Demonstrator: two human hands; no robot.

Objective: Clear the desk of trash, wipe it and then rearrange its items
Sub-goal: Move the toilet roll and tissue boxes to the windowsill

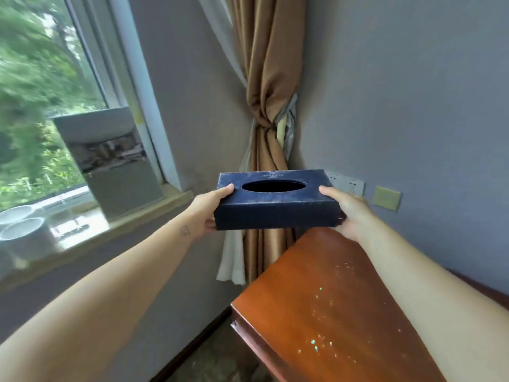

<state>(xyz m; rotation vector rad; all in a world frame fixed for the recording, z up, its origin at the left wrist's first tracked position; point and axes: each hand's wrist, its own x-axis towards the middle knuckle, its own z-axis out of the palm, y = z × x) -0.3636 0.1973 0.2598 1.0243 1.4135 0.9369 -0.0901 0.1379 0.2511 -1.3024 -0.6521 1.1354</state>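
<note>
A dark blue tissue box (275,213) with an oval opening on top is held level in the air, above and just past the far left corner of the reddish wooden desk (325,312). My left hand (209,208) grips its left end, thumb on top and fingers underneath. My right hand (349,210) grips its right end the same way. No tissue shows in the opening. The desk surface shines and carries small glinting specks.
A stone windowsill (132,219) on the left holds a grey box (115,161) and two white cups (24,232). A tied brown curtain (270,106) hangs in the corner behind the box. Wall sockets (347,183) sit on the grey wall to the right.
</note>
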